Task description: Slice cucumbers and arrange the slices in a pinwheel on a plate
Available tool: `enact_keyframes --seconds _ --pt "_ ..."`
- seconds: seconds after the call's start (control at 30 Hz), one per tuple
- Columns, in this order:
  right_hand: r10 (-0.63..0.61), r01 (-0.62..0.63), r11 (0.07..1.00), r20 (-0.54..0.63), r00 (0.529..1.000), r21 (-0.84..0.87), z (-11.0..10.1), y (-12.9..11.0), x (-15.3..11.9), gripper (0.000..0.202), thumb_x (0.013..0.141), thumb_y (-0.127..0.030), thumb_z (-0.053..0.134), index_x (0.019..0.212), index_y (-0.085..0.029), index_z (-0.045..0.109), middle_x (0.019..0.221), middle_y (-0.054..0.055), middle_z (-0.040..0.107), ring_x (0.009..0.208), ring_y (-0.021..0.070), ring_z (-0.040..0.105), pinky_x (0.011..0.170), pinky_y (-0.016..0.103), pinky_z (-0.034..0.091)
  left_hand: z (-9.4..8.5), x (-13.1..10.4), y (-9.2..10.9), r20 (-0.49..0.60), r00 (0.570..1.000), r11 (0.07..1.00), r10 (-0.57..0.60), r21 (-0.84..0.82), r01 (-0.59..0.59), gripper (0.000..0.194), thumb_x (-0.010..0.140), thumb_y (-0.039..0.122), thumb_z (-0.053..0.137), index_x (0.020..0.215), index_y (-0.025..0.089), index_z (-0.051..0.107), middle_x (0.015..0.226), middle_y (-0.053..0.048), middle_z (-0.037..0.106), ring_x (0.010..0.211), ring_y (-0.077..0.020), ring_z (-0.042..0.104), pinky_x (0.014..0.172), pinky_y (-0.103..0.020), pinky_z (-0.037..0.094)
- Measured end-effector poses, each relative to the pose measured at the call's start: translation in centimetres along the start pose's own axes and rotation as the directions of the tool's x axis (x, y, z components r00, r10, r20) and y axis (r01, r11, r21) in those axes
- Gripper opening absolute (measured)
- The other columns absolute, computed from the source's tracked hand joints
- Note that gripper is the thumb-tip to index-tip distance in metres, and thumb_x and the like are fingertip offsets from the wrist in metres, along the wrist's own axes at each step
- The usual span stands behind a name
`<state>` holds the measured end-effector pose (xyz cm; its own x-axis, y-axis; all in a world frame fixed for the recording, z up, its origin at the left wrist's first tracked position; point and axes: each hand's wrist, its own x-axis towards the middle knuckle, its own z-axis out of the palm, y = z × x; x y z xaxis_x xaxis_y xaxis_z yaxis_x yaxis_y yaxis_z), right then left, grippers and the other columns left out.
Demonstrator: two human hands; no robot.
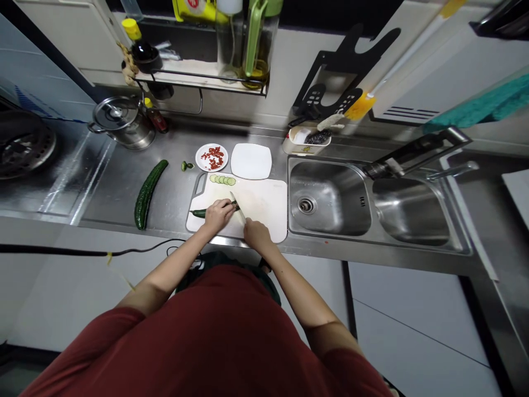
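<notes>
On a white cutting board (268,212) lies a dark green cucumber (198,213), and my left hand (219,214) is closed around it near its right end. My right hand (257,234) grips a knife (238,209) whose pale blade slants up and left, right beside the cucumber's cut end. Whether the blade touches the cucumber I cannot tell. Several round cucumber slices (223,180) overlap in a row along the board's upper left edge. Behind the board stand a white plate of chopped red pieces (212,157) and a bare white square plate (251,161).
A whole cucumber (149,196) and small cucumber ends (187,165) lie on the steel counter to the left. Farther back is a lidded pot (124,124) next to a sauce bottle (156,117). A double sink (330,198) adjoins the board's right side. Bottles line a wall rack (202,82).
</notes>
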<state>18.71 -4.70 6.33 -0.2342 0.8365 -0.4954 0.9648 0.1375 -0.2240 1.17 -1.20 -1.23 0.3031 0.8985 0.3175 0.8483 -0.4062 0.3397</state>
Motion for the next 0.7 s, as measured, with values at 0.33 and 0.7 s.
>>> enact_keyframes --seconds 0.33,0.7 --pt "-0.011 0.011 1.0 0.0 1.0 0.002 -0.2 -0.6 2.0 0.029 0.096 -0.018 0.03 0.113 -0.013 0.053 0.104 0.016 0.066 0.098 0.0239 0.064 0.082 0.033 0.047 -0.2 0.0 0.2 0.02 1.0 1.0 -0.009 -0.008 0.009 0.025 0.093 0.034 0.047 0.094 0.026 0.071 0.105 -0.005 0.065 0.092 -0.0182 0.056 0.078 -0.031 0.044" --pt "-0.005 0.005 1.0 0.0 1.0 -0.01 0.0 -0.1 0.7 0.027 0.096 -0.02 0.033 0.111 -0.013 0.055 0.102 0.016 0.067 0.096 0.0247 0.065 0.08 0.033 0.048 -0.2 0.1 0.2 0.01 1.0 1.0 -0.004 0.011 0.003 0.026 0.093 0.035 0.047 0.092 0.025 0.071 0.103 -0.005 0.066 0.09 -0.0182 0.056 0.076 -0.032 0.044"
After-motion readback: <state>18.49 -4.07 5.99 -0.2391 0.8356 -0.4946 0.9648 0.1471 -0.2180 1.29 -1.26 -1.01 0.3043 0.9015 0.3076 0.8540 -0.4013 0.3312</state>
